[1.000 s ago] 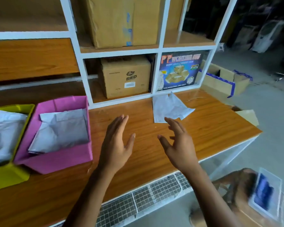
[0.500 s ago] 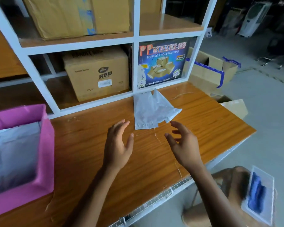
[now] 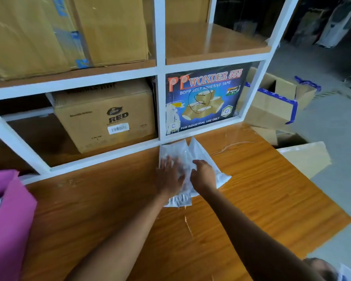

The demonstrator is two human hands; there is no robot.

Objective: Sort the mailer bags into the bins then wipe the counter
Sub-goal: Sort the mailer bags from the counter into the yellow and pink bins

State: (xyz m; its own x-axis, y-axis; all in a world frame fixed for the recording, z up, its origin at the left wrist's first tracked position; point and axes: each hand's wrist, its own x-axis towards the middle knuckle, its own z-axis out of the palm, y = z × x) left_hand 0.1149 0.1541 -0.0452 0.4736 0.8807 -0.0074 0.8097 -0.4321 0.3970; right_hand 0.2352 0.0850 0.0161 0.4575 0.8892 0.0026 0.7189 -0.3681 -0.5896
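just one head cam, looking forward and down, up close over the counter [image 3: 251, 189] toward the shelf [image 3: 160, 110] behind it

Mailer bags [image 3: 193, 153] on counter [image 3: 261, 189], before shelf unit [image 3: 160, 110]; both hands atop; bin [image 3: 10, 216] far left.

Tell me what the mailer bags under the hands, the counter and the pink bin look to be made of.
Mailer bags: thin white plastic film, probably poly; creased and slightly shiny. Counter: orange-brown wood-grain top with a smooth, glossy sheen, likely laminate rather than solid wood, though the look leaves it open. Pink bin: matte, flat, sharply folded walls, which suggest paper or card.
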